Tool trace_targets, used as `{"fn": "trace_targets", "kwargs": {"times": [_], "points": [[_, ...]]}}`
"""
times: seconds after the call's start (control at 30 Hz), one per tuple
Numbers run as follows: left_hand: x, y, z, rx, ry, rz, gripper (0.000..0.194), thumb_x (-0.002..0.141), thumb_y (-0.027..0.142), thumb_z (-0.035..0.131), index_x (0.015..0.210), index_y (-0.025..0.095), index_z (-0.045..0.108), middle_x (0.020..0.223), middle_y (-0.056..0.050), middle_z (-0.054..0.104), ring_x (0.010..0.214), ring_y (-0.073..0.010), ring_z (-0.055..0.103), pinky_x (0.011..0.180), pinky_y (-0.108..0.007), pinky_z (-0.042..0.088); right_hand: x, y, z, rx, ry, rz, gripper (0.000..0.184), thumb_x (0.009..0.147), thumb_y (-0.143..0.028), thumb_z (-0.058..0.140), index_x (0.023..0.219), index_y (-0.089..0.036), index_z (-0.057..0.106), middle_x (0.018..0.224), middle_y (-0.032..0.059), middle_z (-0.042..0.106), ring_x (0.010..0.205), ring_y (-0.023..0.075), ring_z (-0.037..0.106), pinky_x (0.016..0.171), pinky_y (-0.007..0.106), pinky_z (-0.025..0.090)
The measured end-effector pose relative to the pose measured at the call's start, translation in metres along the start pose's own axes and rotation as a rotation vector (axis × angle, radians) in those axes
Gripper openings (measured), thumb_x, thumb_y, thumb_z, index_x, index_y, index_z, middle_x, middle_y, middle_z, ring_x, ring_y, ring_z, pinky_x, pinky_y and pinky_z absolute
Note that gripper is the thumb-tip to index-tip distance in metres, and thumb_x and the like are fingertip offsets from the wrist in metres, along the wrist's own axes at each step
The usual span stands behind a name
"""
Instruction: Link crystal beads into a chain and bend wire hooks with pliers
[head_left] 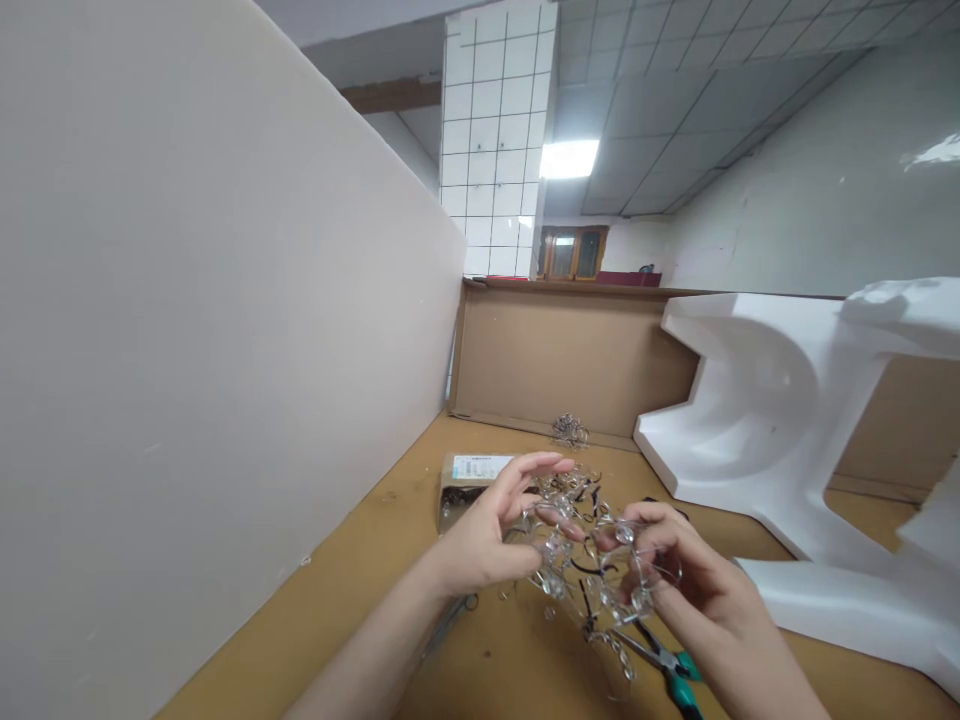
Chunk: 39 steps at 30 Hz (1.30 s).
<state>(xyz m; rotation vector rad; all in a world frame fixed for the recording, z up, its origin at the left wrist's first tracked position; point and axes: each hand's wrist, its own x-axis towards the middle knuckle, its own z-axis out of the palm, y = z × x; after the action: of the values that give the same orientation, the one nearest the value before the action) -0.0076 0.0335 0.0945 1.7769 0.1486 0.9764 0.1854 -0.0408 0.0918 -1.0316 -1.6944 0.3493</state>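
Note:
A loose tangle of thin wire, clear beads and small dark curved pieces [581, 566] hangs between my two hands above the brown tabletop. My left hand [487, 540] curls around its left side, thumb below and fingers above. On the other side my right hand [694, 580] grips wire and clear beads between thumb and bent fingers. Long-nose pliers with green handles [681, 688] lie under the tangle, partly covered by my right hand. Behind my left hand is a small open box [457, 492] with a white label and dark bits inside.
Another small heap of metal pieces [570, 430] lies near the cardboard wall [562, 350] at the back. A tall white panel [225, 300] bounds the left. White moulded foam [795, 440] stands on the right. Loose rings lie on the brown tabletop [360, 560].

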Motion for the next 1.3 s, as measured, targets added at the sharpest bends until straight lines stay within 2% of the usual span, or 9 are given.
{"fn": "trace_targets", "kwargs": {"times": [0.13,0.3,0.43,0.63,0.73,0.87,0.97,1.1,1.3], "points": [[0.000,-0.001,0.001,-0.039,-0.030,0.021,0.063,0.069,0.007,0.057,0.123,0.031,0.035,0.140,-0.010,0.025,0.101,-0.0226,0.055,0.079,-0.034,0.045,0.002,0.009,0.002,0.206,0.042,0.162,0.011,0.078,-0.029,0.053,0.069,-0.021,0.054,0.098,0.0044,0.051,0.068,0.0149,0.056,0.056,0.026,0.049],[-0.002,0.004,0.002,0.073,-0.039,-0.040,0.063,0.070,0.011,0.058,0.126,0.028,0.035,0.136,-0.011,0.031,0.097,-0.0210,0.054,0.083,-0.039,0.044,0.003,0.008,0.005,0.310,0.079,0.214,0.011,0.072,-0.029,0.061,0.066,-0.021,0.057,0.097,0.0041,0.054,0.070,0.0158,0.058,0.053,0.024,0.047],[-0.003,0.005,0.004,0.149,-0.006,-0.024,0.060,0.069,0.009,0.056,0.124,0.028,0.038,0.129,-0.008,0.039,0.089,-0.0161,0.053,0.084,-0.037,0.042,0.003,0.002,0.005,0.393,0.111,0.254,0.014,0.070,-0.031,0.063,0.064,-0.020,0.057,0.095,0.0058,0.056,0.073,0.0194,0.060,0.051,0.025,0.049],[0.000,-0.002,0.003,-0.016,0.076,-0.028,0.052,0.072,0.005,0.052,0.117,0.029,0.044,0.114,-0.006,0.043,0.076,-0.0089,0.046,0.068,-0.024,0.041,0.005,0.009,-0.006,0.294,0.117,0.209,0.007,0.068,-0.027,0.064,0.066,-0.022,0.059,0.095,0.0045,0.059,0.070,0.0173,0.060,0.051,0.025,0.049],[0.002,-0.003,0.002,-0.070,0.121,-0.036,0.046,0.075,0.007,0.052,0.115,0.028,0.046,0.107,-0.004,0.042,0.072,-0.0067,0.043,0.069,-0.023,0.040,0.006,0.012,-0.011,0.255,0.127,0.222,0.006,0.068,-0.026,0.062,0.066,-0.022,0.058,0.088,0.0040,0.060,0.075,0.0188,0.060,0.051,0.024,0.050],[0.004,-0.004,-0.001,-0.162,0.135,-0.047,0.047,0.072,0.009,0.057,0.114,0.027,0.046,0.107,-0.004,0.042,0.073,-0.0075,0.043,0.068,-0.024,0.041,0.006,0.015,-0.015,0.264,0.110,0.273,0.005,0.066,-0.022,0.062,0.065,-0.020,0.058,0.091,0.0038,0.054,0.062,0.0131,0.054,0.044,0.023,0.049],[0.006,-0.004,-0.005,-0.161,0.194,-0.030,0.036,0.071,0.011,0.060,0.103,0.024,0.051,0.105,-0.004,0.045,0.072,-0.0074,0.044,0.066,-0.023,0.039,0.008,0.016,-0.017,0.317,0.035,0.316,0.009,0.067,-0.025,0.064,0.065,-0.019,0.057,0.089,0.0026,0.050,0.061,0.0116,0.049,0.042,0.022,0.048],[0.007,-0.003,-0.010,-0.042,0.257,-0.013,0.010,0.068,0.014,0.063,0.075,0.017,0.056,0.100,-0.003,0.048,0.079,-0.0107,0.045,0.070,-0.025,0.038,0.010,0.015,-0.017,0.350,0.009,0.381,0.017,0.066,-0.032,0.066,0.065,-0.020,0.055,0.088,0.0024,0.049,0.064,0.0126,0.049,0.045,0.023,0.049],[0.007,0.001,-0.003,0.085,0.267,-0.013,0.003,0.068,0.015,0.062,0.068,0.016,0.058,0.096,-0.004,0.046,0.083,-0.0130,0.046,0.073,-0.027,0.038,0.010,0.014,-0.016,0.376,0.052,0.361,0.014,0.065,-0.028,0.064,0.061,-0.020,0.054,0.086,0.0012,0.049,0.059,0.0113,0.049,0.045,0.024,0.048]]}}
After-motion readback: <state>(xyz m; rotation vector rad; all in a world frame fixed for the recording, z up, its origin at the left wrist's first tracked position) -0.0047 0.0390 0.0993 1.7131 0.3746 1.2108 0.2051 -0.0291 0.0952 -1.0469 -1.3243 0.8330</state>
